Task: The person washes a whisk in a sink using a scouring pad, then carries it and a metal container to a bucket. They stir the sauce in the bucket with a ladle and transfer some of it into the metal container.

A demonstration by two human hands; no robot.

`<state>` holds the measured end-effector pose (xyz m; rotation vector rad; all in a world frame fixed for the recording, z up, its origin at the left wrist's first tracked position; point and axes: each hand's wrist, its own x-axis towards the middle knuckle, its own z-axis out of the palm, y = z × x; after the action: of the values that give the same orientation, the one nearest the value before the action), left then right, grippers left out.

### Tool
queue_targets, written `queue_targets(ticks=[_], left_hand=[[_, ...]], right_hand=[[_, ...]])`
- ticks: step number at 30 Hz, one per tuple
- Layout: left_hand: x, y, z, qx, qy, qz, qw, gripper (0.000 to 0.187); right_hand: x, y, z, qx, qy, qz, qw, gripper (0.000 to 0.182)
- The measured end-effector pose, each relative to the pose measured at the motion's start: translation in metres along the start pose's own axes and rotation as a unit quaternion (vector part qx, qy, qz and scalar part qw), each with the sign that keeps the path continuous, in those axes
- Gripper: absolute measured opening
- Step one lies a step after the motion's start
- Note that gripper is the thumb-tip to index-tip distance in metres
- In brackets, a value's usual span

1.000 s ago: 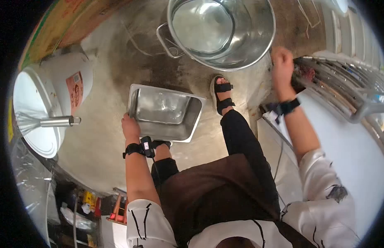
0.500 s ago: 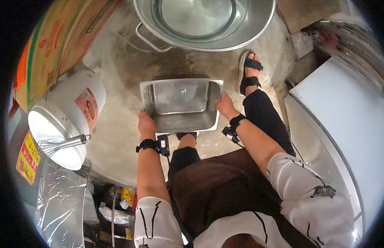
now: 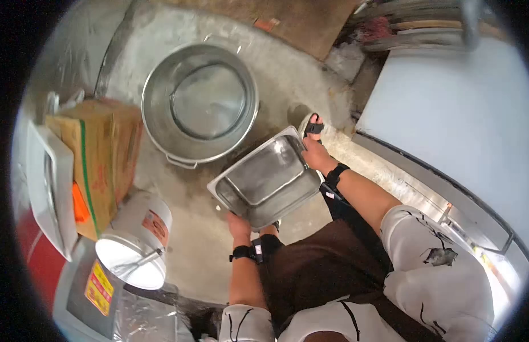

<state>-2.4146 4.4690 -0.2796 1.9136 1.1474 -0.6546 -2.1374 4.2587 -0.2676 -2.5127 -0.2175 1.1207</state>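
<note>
The steel pan, at the five o'clock side of the big pot, should handle stiff, fairly light and perhaps slick, best taken by its short-end rims — left hand pinching at seven, right hand at two, undersides hidden.

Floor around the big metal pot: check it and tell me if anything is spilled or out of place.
A dark patch of floor shows between the pot and the metal pan; it may be damp or just stained. The whisk lies loose across the white bucket's top, an odd resting spot.
</note>
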Motion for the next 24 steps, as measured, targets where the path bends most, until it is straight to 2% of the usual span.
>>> queue_targets(ticks=[2,3,5,8,11,14,16,19,21,23,24], left_hand=[[-0.012,0.033,0.004,0.051,0.022,0.019,0.998,0.031],[-0.015,0.046,0.007,0.045,0.006,0.003,0.999,0.031],[-0.017,0.075,0.017,0.033,-0.027,-0.033,0.999,0.032],[-0.045,0.166,0.002,-0.032,-0.033,-0.061,0.997,0.032],[-0.049,0.206,0.012,-0.001,-0.046,-0.015,0.999,0.031],[-0.043,0.255,0.006,0.035,-0.077,-0.019,0.996,0.031],[-0.045,0.298,-0.006,-0.008,-0.036,0.000,0.999,0.031],[-0.014,0.325,0.000,-0.106,-0.035,0.025,0.993,0.031],[0.006,0.342,-0.003,-0.103,-0.025,0.078,0.991,0.031],[0.023,0.384,-0.022,-0.050,-0.061,0.011,0.997,0.030],[0.046,0.379,-0.018,-0.048,-0.066,0.026,0.996,0.029]], right_hand=[[0.006,0.003,-0.033,-0.014,0.017,-0.001,1.000,0.019],[0.008,0.003,-0.050,-0.002,0.028,0.013,1.000,0.019],[0.020,0.017,-0.078,0.032,0.062,-0.015,0.997,0.018],[0.025,0.007,-0.143,0.030,0.081,-0.002,0.996,0.019],[0.037,0.010,-0.198,0.043,0.082,0.026,0.995,0.021],[0.067,0.027,-0.233,0.020,0.105,0.001,0.994,0.021],[0.084,0.033,-0.256,0.050,0.147,0.017,0.988,0.018],[0.112,0.042,-0.285,0.073,0.208,0.020,0.975,0.016],[0.123,0.040,-0.313,0.050,0.194,0.011,0.980,0.013],[0.134,0.040,-0.339,0.099,0.165,0.052,0.980,0.017],[0.145,0.038,-0.348,0.068,0.181,0.079,0.978,0.021]])
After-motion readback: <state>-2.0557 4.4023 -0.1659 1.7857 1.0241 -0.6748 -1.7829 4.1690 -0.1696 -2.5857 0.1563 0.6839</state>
